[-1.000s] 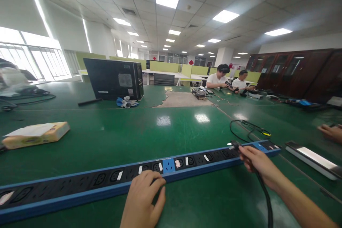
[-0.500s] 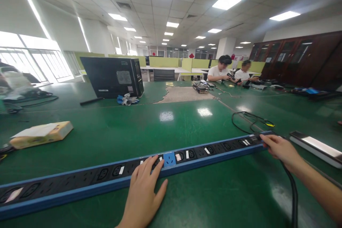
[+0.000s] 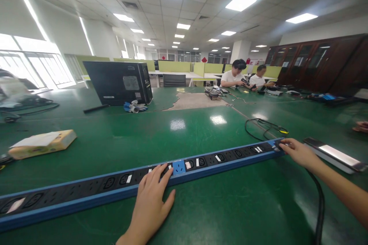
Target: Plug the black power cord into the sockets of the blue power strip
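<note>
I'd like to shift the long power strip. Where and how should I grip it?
Probably from above, clasping the power strip across its long blue edges at the blue socket beside the left hand: it lies flat, long and narrow, so gripping one end could let it tilt.

Power strip [image 3: 207, 168], blue and black: lies on green table [image 3: 143, 134] from 8 o'clock to nearly 4. Left hand [image 3: 151, 197], 7 o'clock: spread, fingers over the strip. Right hand [image 3: 300, 153], 4 o'clock: grips black plug [image 3: 276, 146] at strip's end; seating not determinable. Tissue pack [image 3: 43, 144] observed towards 9 o'clock; computer tower [image 3: 115, 84] between 9 and 10; two co-workers [image 3: 228, 79] at 2.
</note>
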The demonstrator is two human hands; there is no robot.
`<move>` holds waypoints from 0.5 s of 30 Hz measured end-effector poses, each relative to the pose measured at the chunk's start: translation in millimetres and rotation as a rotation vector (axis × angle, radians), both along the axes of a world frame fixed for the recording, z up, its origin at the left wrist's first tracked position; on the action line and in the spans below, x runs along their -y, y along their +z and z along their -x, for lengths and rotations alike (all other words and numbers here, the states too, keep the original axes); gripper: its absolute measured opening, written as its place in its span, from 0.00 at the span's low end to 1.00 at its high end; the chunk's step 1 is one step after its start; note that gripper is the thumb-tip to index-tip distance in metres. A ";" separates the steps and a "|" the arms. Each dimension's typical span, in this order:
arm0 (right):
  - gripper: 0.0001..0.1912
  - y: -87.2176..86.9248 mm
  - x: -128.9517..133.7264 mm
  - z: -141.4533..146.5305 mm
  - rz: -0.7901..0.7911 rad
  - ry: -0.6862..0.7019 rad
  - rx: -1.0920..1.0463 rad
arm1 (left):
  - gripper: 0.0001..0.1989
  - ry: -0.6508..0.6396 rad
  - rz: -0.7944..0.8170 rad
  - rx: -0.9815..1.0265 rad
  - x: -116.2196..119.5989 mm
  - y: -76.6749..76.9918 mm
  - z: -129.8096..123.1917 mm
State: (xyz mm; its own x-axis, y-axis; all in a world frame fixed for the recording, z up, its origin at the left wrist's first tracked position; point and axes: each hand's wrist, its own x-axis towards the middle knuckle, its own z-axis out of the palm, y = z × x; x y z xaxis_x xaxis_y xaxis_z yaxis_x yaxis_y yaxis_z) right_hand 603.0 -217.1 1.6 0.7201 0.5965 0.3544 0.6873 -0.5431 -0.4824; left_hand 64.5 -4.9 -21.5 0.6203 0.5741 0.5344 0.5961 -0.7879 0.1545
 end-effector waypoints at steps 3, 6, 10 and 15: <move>0.23 1.5 -7.5 2.7 0.053 0.075 -0.019 | 0.24 0.007 0.006 -0.016 0.6 0.8 0.5; 0.23 5.6 -16.5 6.0 0.100 0.097 0.033 | 0.24 0.009 0.012 -0.021 1.0 1.5 0.4; 0.22 11.9 -27.7 5.0 0.164 0.102 0.097 | 0.24 0.007 0.008 -0.023 1.3 2.0 0.2; 0.18 19.0 -28.6 -2.6 0.233 0.132 0.097 | 0.24 -0.001 -0.003 -0.033 0.6 0.9 1.2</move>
State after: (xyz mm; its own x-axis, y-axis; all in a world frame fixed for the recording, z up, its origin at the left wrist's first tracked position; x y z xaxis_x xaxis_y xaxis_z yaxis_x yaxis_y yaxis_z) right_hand 605.6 -188.5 20.5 0.5997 0.7567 0.2603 0.7967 -0.5340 -0.2830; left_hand 63.3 -5.5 -20.6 0.6383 0.5721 0.5151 0.6000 -0.7889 0.1328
